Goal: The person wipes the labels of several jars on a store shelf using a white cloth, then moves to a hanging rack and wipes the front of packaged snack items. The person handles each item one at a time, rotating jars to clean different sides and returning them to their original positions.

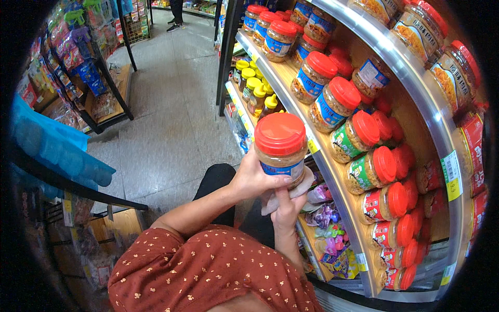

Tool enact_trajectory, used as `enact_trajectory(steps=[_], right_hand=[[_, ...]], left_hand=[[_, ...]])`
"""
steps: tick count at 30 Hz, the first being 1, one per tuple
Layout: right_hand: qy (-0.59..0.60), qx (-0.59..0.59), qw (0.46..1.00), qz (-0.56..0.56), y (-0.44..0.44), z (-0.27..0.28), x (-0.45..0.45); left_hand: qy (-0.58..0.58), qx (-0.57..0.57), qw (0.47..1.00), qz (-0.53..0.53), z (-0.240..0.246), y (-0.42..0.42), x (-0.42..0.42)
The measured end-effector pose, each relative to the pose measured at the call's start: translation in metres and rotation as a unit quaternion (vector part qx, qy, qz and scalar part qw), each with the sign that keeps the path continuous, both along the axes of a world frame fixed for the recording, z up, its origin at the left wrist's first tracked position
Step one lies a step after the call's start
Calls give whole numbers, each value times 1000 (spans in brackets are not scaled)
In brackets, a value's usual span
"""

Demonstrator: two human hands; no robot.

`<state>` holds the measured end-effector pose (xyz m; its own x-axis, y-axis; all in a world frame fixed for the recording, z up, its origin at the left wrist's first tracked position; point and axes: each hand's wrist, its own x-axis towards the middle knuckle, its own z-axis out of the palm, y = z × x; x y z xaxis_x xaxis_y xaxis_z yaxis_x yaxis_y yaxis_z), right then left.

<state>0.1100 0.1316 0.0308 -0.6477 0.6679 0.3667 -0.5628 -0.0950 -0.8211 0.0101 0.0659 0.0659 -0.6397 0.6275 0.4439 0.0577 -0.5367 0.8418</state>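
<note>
My left hand (251, 177) is wrapped around a clear plastic jar (263, 158) with a red screw lid and a blue label, held up in front of my chest. Dry light-brown food fills the jar. Below it, my right hand (287, 207) grips a whitish cloth (302, 187) and presses it to the jar's lower side. Fingers and cloth hide part of the label and the base. To the right, similar blue-label jars (329, 107) stand on a wooden shelf (286, 71), close to the held one.
Green-label jars (353, 138) and red-label jars (384, 202) line the same shelf, which has a clear price rail. Yellow-capped bottles (253, 84) and bagged sweets (331, 234) sit lower. Larger jars (452, 76) stand above. Leftward are a hanging-goods rack (113, 82) and blue plastic sheeting (54, 136). A person's legs (176, 13) show up the aisle.
</note>
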Motion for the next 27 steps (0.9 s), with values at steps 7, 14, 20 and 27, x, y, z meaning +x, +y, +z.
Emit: enact_trajectory(steps=[7, 14, 20, 27], right_hand=[[-105, -23, 992, 66, 1, -18, 12], [-385, 259, 884, -52, 24, -104, 34], [-404, 213, 880, -128, 40, -161, 49], [-397, 221, 871, -185, 43, -173, 46]], left_hand=[[-49, -3, 998, 36, -8, 11, -22], [99, -2, 985, 138, 36, 38, -94], [157, -22, 964, 212, 60, 94, -175], [129, -43, 954, 266, 51, 159, -232]])
